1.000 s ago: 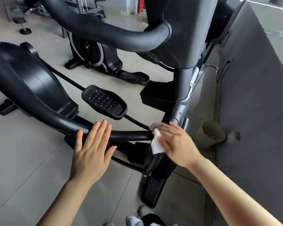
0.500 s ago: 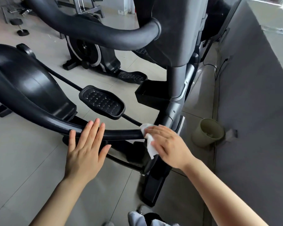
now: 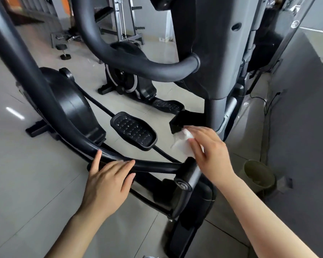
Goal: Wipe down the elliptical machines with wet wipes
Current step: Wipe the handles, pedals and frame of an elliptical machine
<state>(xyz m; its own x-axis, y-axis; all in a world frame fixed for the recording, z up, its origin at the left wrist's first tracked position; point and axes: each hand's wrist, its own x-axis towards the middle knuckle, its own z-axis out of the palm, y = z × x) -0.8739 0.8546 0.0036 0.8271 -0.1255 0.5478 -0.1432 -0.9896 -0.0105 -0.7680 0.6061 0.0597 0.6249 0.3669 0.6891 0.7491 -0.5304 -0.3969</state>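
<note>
Head view. Grey tiled floor (image 3: 22, 183), glossy, thin dark grout lines, one streak of light reflected at far left. Grey carpet-like panel (image 3: 306, 127) fills the right side; a black cable (image 3: 267, 103) trails down its edge. Back of the room: a weight rack (image 3: 123, 21), a dumbbell (image 3: 63, 52) standing on the floor, an orange patch at the top left corner.

Elliptical (image 3: 213, 53), black, takes up the middle: broad upright column, curved handlebar (image 3: 138, 66) crossing in front of it, round flywheel cover (image 3: 71, 101) at left. A second machine (image 3: 125, 81) stands behind, beyond the handlebar.

Left hand (image 3: 106, 185): fingers straight and relaxed, laid flat over the curved lower bar (image 3: 63, 135), thumb spread out to the left along it. Nothing is gripped.

Right hand (image 3: 207, 151): fingers curled around a white wipe (image 3: 183, 144), which is bunched and sticks out past the fingertips to the left. Wipe sits just below the black bracket (image 3: 185, 120) at the column's foot; contact with the bracket cannot be told. Just under the palm, the pivot joint (image 3: 188, 174) where the lower bar ends.

Between the two hands, beyond the fingertips, a studded pedal (image 3: 133, 131), tilted, with a thin rod running under it. Another pedal (image 3: 166, 105) lies farther back.

To the right of the right wrist, an olive-green bin (image 3: 257, 175) on the floor, against the grey panel. Contents are too blurred to make out.
</note>
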